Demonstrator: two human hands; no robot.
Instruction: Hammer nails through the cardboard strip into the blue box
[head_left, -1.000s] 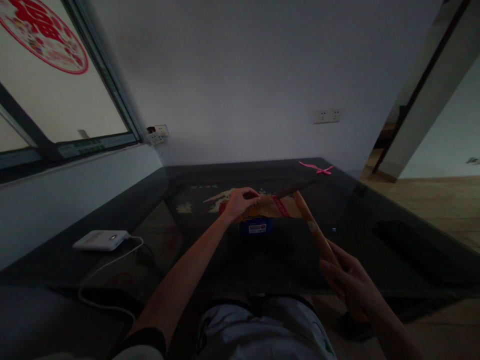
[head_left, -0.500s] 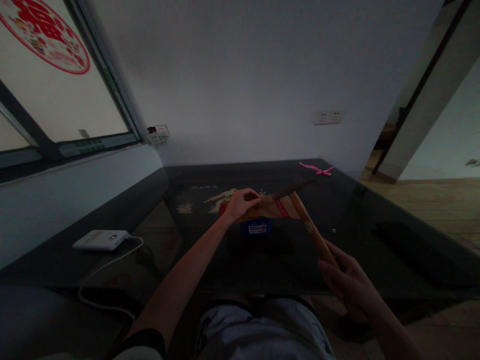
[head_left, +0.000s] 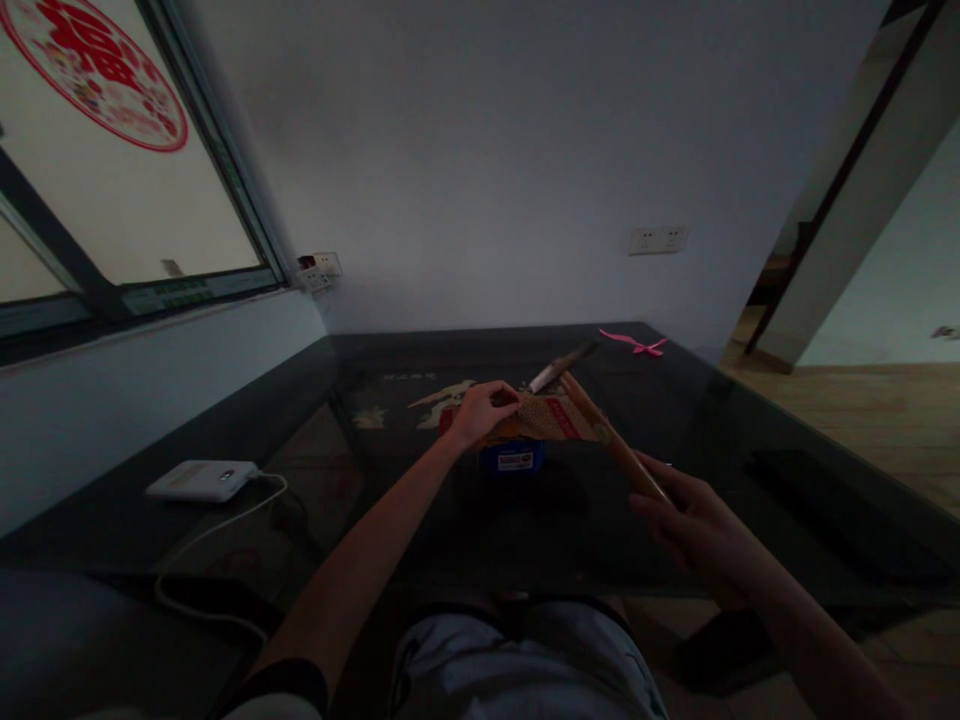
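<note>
My left hand point(head_left: 480, 412) is closed on the left end of a brown and red packet point(head_left: 551, 418) that lies across a small blue box point(head_left: 511, 457) on the dark glass table point(head_left: 420, 500). My right hand point(head_left: 694, 525) grips the wooden handle of a long tool point(head_left: 600, 430). The handle slants up and left over the packet, and its dark metal head point(head_left: 559, 368) sticks out beyond the packet's far edge.
A white device point(head_left: 201, 480) with a white cable point(head_left: 217, 540) lies on the table at the left. A pink ribbon point(head_left: 636, 344) rests at the far right corner. A dark flat object point(head_left: 825, 500) sits at the right. Window at left, doorway at right.
My right hand has moved up and slightly left, swinging the tool so its metal head now points more steeply up beyond the packet. The left hand stays on the packet.
</note>
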